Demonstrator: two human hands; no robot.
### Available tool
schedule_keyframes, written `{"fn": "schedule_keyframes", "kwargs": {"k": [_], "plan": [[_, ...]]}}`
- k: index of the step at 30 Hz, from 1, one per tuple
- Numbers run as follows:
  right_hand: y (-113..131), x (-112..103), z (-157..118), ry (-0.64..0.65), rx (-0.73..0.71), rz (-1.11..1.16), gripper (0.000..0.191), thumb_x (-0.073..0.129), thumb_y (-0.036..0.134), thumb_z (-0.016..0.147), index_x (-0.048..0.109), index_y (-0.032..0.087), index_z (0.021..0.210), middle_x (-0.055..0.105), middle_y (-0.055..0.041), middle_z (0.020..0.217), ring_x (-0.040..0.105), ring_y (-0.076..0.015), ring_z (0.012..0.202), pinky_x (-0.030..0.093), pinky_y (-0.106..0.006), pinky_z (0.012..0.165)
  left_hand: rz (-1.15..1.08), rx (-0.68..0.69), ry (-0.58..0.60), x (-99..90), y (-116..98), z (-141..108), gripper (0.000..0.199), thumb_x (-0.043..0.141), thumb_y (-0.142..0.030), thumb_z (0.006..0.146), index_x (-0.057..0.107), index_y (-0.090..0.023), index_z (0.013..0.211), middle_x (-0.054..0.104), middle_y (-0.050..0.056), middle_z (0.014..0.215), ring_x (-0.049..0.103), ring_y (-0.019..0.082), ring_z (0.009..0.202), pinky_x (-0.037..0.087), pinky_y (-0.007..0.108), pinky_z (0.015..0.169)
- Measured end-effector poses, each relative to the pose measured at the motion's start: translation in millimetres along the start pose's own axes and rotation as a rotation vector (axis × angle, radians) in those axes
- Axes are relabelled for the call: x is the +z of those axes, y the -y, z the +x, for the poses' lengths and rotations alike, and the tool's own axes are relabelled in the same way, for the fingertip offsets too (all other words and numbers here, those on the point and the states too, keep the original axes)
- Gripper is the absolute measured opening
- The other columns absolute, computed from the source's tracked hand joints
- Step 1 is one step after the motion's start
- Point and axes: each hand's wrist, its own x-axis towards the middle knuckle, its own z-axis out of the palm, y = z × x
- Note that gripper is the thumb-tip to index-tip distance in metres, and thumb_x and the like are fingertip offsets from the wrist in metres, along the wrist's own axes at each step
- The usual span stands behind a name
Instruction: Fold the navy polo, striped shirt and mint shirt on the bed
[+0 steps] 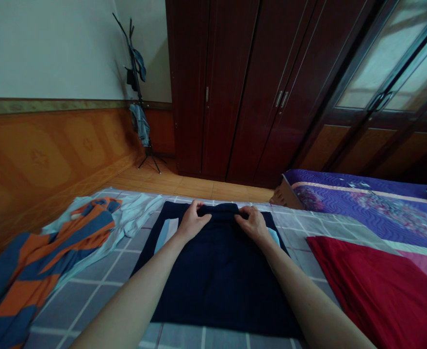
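The left hand point(193, 222) and the right hand point(253, 225) are both clenched on the far edge of a navy garment point(217, 286), pinching up a small gathered fold of the cloth between them. The garment lies flat and squared on a grey check bedsheet point(86, 305), with pale blue panels point(166, 235) showing near its far corners. Left of it, just beside the hands' work, lie a crumpled orange-and-blue striped garment point(42, 257) and a pale blue garment point(133, 213), touching each other. To the right, a red blanket point(373, 295) is spread on the sheet, and beyond it lies a purple quilted bedcover point(362, 203). Past the bed, across a wooden floor point(195, 186), stand a dark wood wardrobe point(242, 87) and a black coat stand point(138, 87) hung with clothes.
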Motion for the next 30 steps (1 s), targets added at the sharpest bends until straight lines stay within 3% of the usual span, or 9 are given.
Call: {"fn": "schedule_keyframes", "kwargs": {"k": [5,10,19,22,26,30], "plan": [[-2,1,1,0.008,0.001,0.091,0.016,0.054,0.028,0.068,0.064,0.018,0.075,0.064,-0.0068,0.078,0.060,-0.0232,0.078,0.044,-0.034,0.075,0.005,0.013,0.034,0.1,-2,-3,0.014,0.062,-0.014,0.065,0.049,-0.019,0.068,0.056,-0.003,0.066,0.055,0.016,0.069,0.041,0.026,0.068],[-3,3,1,0.058,-0.042,0.256,0.016,0.048,0.024,0.068,0.062,0.020,0.076,0.067,-0.0032,0.074,0.062,-0.0195,0.071,0.047,-0.031,0.071,-0.067,0.050,0.071,1.0,-3,-5,0.018,0.060,-0.015,0.070,0.042,-0.020,0.069,0.065,0.000,0.078,0.062,0.016,0.077,0.045,0.024,0.069],[-3,2,2,0.120,-0.106,0.464,0.025,0.044,0.017,0.061,0.062,0.018,0.078,0.067,-0.0016,0.072,0.062,-0.0180,0.071,0.047,-0.029,0.070,0.026,0.061,0.098,3.1,3,-3,0.022,0.062,-0.011,0.069,0.056,-0.019,0.088,0.068,0.003,0.082,0.066,0.021,0.081,0.048,0.031,0.076],[-3,1,2,0.151,-0.101,0.505,0.028,0.045,0.016,0.059,0.064,0.018,0.080,0.067,-0.0016,0.073,0.062,-0.0177,0.071,0.047,-0.030,0.071,0.047,0.096,0.119,0.2,1,-3,0.033,0.056,-0.009,0.072,0.061,-0.021,0.103,0.069,0.005,0.097,0.065,0.024,0.096,0.047,0.035,0.087],[0,-1,3,0.229,-0.087,0.578,0.043,0.049,0.016,0.060,0.066,0.017,0.099,0.070,-0.0022,0.088,0.064,-0.0186,0.084,0.048,-0.031,0.079,0.016,0.187,0.225,-4.9,-5,-2,0.054,0.044,0.002,0.069,0.065,-0.025,0.111,0.066,0.000,0.117,0.057,0.019,0.115,0.037,0.032,0.104],[6,-3,4,0.278,-0.065,0.639,0.031,0.053,0.020,0.063,0.068,0.017,0.090,0.071,-0.0033,0.087,0.064,-0.0201,0.086,0.048,-0.034,0.083,-0.023,0.215,0.253,-7.3,-9,-2,0.054,0.042,0.003,0.069,0.065,-0.020,0.112,0.068,0.002,0.112,0.060,0.018,0.110,0.039,0.031,0.103]]}}
